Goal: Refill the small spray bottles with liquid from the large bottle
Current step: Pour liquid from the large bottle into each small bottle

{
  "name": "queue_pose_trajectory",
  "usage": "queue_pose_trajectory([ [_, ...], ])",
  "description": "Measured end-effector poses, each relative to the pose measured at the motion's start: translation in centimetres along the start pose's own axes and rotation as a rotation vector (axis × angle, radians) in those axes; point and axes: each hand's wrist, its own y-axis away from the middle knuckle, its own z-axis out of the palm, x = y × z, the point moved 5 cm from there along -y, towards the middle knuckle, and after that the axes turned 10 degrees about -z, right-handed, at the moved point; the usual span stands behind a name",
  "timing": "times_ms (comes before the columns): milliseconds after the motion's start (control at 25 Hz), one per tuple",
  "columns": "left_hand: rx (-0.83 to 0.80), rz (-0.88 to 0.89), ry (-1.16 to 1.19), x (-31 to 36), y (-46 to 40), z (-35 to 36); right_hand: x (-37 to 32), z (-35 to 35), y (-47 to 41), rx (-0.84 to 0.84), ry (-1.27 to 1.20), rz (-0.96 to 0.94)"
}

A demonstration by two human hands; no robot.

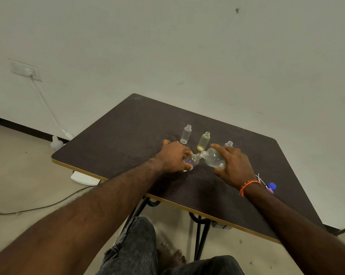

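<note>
Hands meet over the middle of the dark table (128,124). The left hand (173,158) curls its fingers round a small purple-tinted spray bottle (192,160), tilted with its open neck pointing right. The right hand (234,165) wraps fingers and thumb round the large clear bottle (214,158), which lies tipped to the left so that its threaded mouth sits touching, or just beside, the small bottle's neck. Clear liquid shows inside the large bottle's lower side. Both grips are closed on their bottles, neither hand slack.

Counted: four small bottles in all. One is in the left hand; three stand upright and uncapped on the table just behind the hands: a clear one (186,133) at the left, a yellow-tinted one (204,140) in the middle, and a third (229,144) at the right, mostly hidden behind the right hand's fingers. There is one large bottle.

An orange thread band (249,184) circles the right wrist. Just right of that wrist, on the table, lie spray tops (270,187), one blue and one pink with thin white tubes; how many there are I cannot tell.
</note>
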Motion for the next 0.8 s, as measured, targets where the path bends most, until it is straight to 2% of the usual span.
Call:
queue_pose_trajectory([
  [800,0.004,-0.018,0.041,-0.41,0.28,0.17,-0.32,-0.41,-0.52,0.004,0.048,-0.036],
])
